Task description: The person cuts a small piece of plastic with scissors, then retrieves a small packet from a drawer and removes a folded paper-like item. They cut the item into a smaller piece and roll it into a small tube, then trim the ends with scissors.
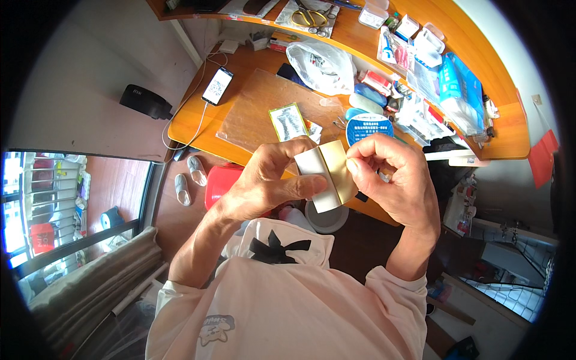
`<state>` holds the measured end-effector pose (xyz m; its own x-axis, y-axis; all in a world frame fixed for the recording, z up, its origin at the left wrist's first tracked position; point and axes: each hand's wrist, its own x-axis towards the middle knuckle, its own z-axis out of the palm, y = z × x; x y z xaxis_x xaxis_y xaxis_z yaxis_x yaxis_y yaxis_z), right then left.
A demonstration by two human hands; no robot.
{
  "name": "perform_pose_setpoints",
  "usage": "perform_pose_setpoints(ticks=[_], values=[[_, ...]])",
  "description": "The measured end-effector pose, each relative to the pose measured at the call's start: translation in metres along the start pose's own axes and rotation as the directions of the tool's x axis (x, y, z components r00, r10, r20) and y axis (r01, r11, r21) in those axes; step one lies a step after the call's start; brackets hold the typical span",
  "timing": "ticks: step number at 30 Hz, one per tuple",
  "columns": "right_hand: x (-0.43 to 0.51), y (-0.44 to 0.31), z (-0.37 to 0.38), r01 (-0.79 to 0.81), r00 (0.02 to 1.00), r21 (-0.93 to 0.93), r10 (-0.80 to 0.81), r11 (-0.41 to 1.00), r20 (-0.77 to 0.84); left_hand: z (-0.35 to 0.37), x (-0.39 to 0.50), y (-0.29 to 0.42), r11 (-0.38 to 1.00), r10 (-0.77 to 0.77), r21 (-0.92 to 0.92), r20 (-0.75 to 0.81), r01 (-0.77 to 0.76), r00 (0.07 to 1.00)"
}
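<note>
Between both hands, above the desk's front edge, is a small sheet (338,166), pale yellow on one part, with a white flap over its left part. My left hand (279,175) holds the white part, thumb on top and fingers behind. My right hand (391,173) pinches the yellow part's right edge between thumb and forefinger. Beyond the hands, a yellow-edged printed packet (288,121) lies on a clear plastic mat (249,112). A round blue printed disc (370,126) shows just behind my right hand.
A phone (218,85) with a cable lies on the desk's left. A clear plastic bag (321,67) and several cases stand at the back. Scissors (309,18) rest on the raised shelf (360,40). Below are a red stool (220,184) and a grey bin (327,218).
</note>
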<state>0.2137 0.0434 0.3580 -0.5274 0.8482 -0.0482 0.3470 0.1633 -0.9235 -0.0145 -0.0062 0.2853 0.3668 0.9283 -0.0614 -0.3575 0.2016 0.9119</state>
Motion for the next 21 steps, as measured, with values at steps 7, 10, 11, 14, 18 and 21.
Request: perform_pose_setpoints(ticks=[7, 10, 11, 14, 18, 21], values=[[0.006, -0.004, -0.004, 0.010, 1.000, -0.056, -0.010, 0.998, 0.001, -0.001, 0.000, 0.004, 0.993, -0.034, -0.110, -0.015, 0.032, 0.999], [0.009, -0.003, -0.005, 0.047, 0.999, -0.077, -0.048, 0.996, -0.013, -0.003, 0.001, 0.004, 0.986, -0.030, -0.163, -0.007, 0.028, 1.000], [0.011, -0.003, -0.005, 0.038, 0.999, -0.074, -0.039, 0.997, -0.009, -0.003, 0.002, 0.004, 0.983, -0.020, -0.184, -0.002, 0.019, 1.000], [0.016, -0.002, -0.007, 0.024, 1.000, -0.073, -0.024, 0.997, 0.002, -0.006, 0.004, 0.002, 0.982, 0.022, -0.186, -0.014, -0.024, 1.000], [0.023, 0.001, -0.009, 0.018, 1.000, -0.089, -0.016, 0.996, 0.019, -0.011, 0.006, -0.002, 0.980, 0.033, -0.197, -0.048, -0.042, 0.998], [0.034, 0.008, -0.006, 0.010, 1.000, -0.060, -0.009, 0.998, 0.024, -0.014, 0.008, -0.004, 0.980, 0.011, -0.194, -0.110, -0.033, 0.994]])
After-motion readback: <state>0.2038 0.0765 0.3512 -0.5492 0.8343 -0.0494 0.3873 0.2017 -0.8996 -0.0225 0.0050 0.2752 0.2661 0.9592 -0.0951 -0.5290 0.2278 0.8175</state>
